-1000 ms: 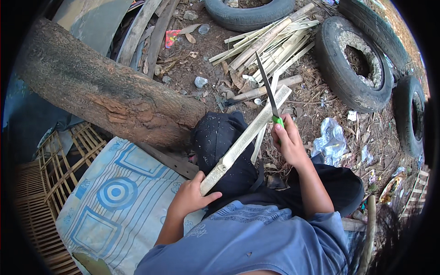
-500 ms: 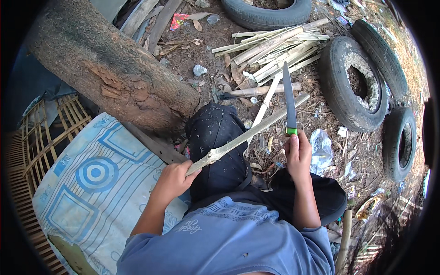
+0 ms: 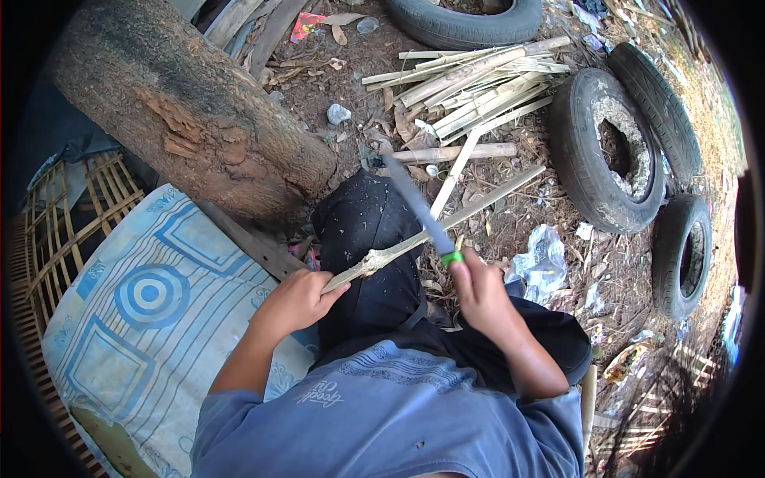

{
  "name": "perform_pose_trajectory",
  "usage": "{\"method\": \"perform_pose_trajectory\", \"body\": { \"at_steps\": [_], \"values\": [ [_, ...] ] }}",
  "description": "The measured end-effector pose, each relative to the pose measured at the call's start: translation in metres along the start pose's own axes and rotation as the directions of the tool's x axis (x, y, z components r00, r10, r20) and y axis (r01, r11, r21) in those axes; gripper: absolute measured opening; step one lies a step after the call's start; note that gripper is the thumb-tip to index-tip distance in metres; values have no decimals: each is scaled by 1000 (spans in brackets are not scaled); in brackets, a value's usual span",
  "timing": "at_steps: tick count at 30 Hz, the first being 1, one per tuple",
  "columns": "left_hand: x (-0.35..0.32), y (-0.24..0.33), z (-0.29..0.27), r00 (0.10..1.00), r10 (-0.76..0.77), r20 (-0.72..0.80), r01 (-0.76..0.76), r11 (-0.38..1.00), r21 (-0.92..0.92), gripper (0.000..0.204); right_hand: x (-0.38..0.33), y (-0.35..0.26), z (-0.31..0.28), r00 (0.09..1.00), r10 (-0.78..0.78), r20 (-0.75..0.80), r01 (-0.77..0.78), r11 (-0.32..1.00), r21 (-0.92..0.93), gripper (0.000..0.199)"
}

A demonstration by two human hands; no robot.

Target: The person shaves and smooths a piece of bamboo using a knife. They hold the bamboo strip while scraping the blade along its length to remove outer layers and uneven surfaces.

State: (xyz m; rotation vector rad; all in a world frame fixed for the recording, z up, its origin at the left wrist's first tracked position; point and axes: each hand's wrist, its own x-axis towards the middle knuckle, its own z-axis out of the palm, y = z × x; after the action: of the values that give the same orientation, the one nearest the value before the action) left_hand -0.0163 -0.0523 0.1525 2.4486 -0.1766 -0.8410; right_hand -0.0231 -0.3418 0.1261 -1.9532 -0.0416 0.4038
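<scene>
My left hand is closed round the near end of a pale split bamboo strip. The strip slants up and to the right over my dark-trousered knee, with a rough knot a little beyond my fingers. In my right hand is a knife, gripped by its green handle. Its long blade points up and left and crosses over the strip; whether the edge touches the strip I cannot tell. The blade looks slightly blurred.
A pile of split bamboo strips lies on the littered ground ahead. Worn tyres stand to the right, and another tyre lies at the back. A tree trunk leans at the left, above a blue patterned cushion.
My right hand has moved left and slightly down, and the knife has swung from upright to tilting left across the bamboo strip. My left hand keeps its hold.
</scene>
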Motion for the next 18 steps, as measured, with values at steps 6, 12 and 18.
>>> {"method": "perform_pose_trajectory", "body": {
  "at_steps": [6,12,18],
  "values": [
    [-1,-6,-4,997,-52,56,54,998,-22,46,19,2,-24,966,66,-251,-53,997,58,25],
    [9,-12,-9,984,-54,172,70,994,-85,48,-1,-2,29,981,-160,-111,152,985,-77,21],
    [10,-13,-10,962,-92,258,128,984,-125,53,21,0,-25,924,88,-373,-69,995,65,23]
  ]
}}
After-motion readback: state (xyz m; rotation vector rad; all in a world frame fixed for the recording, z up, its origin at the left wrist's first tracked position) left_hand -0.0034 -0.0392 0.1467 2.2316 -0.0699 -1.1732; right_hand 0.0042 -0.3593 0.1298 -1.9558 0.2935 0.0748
